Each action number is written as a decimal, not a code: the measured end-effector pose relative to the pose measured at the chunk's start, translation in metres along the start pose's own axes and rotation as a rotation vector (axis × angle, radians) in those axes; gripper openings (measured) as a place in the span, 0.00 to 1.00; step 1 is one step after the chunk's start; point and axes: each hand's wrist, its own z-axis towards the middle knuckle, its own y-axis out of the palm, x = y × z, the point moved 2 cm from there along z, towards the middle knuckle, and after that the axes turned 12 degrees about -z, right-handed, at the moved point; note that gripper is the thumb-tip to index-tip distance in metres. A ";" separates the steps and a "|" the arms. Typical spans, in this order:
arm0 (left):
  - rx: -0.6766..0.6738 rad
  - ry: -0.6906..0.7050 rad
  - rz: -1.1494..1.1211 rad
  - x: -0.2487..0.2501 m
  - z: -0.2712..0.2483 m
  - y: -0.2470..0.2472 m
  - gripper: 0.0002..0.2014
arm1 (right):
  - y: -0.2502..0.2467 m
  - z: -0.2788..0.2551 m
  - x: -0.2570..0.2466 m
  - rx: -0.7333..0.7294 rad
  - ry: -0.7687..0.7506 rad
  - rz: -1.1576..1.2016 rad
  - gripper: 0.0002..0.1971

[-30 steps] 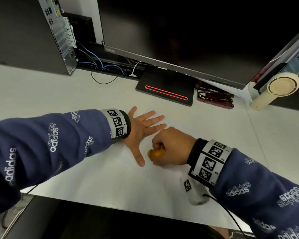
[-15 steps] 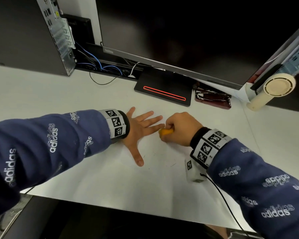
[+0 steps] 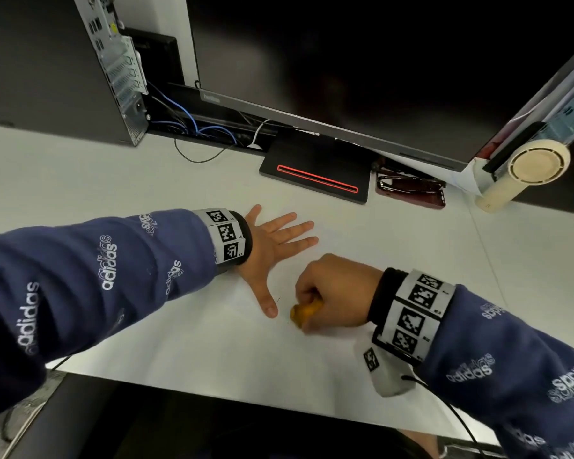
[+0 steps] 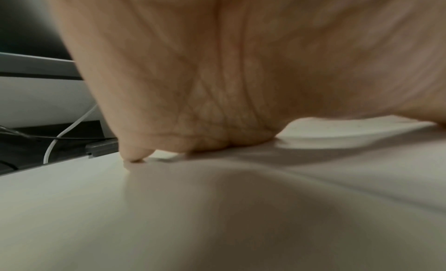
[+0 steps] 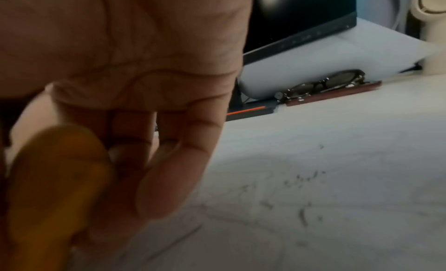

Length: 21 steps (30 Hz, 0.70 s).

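On the white table lies a white sheet [image 3: 212,342], and my left hand [image 3: 279,246] presses flat on it with fingers spread. The left wrist view shows that palm [image 4: 217,65] lying on the surface. Just right of the left thumb, my right hand [image 3: 325,289] grips a small orange eraser [image 3: 304,313] in a fist, its end down on the sheet. In the right wrist view the eraser [image 5: 55,179] is blurred between my curled fingers [image 5: 173,170]. Dark crumbs and faint marks [image 5: 301,198] lie on the sheet to the right.
Behind the hands stand a monitor base with a red line [image 3: 315,175], glasses on a dark red case [image 3: 410,190], and a cream fan [image 3: 527,167] at the right. A computer tower [image 3: 47,67] with cables [image 3: 196,127] stands back left. The table's front edge [image 3: 246,389] is near.
My right hand with the eraser went out to the left fingertips and has come back toward me, beside the left thumb. The left hand has stayed flat in place.
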 end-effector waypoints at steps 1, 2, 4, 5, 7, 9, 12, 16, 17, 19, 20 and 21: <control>0.001 0.005 0.001 0.000 0.000 0.000 0.75 | 0.000 0.000 0.006 -0.028 0.012 0.023 0.16; -0.001 0.009 -0.001 0.000 0.000 -0.001 0.75 | -0.004 0.002 0.018 0.004 0.063 0.048 0.16; 0.005 0.007 -0.002 0.000 0.001 -0.001 0.75 | -0.012 0.005 0.042 0.148 0.192 0.075 0.17; 0.010 0.003 -0.002 0.000 0.001 -0.001 0.76 | -0.012 0.006 0.049 0.224 0.236 0.051 0.17; 0.016 0.001 -0.006 -0.002 0.001 0.000 0.76 | -0.006 0.004 0.044 0.260 0.219 0.021 0.15; 0.010 0.002 -0.008 -0.003 0.002 0.002 0.76 | 0.003 -0.001 0.025 0.154 0.102 0.057 0.15; 0.006 0.008 0.003 -0.003 0.003 0.001 0.76 | 0.004 -0.003 0.027 0.090 0.079 0.081 0.18; 0.009 0.000 0.007 -0.003 0.004 0.000 0.76 | -0.009 0.003 0.052 0.299 0.254 0.007 0.17; 0.010 0.000 0.005 -0.003 0.004 0.001 0.76 | -0.006 0.002 0.047 0.279 0.229 0.002 0.15; 0.012 0.005 0.002 -0.004 0.004 0.001 0.76 | 0.003 -0.005 0.024 0.143 0.091 0.031 0.15; 0.012 0.009 0.001 -0.004 0.003 0.001 0.76 | 0.007 -0.008 0.016 0.075 0.040 0.053 0.16; 0.009 0.010 -0.001 -0.004 0.003 0.001 0.76 | 0.009 -0.010 0.015 0.054 0.025 0.062 0.16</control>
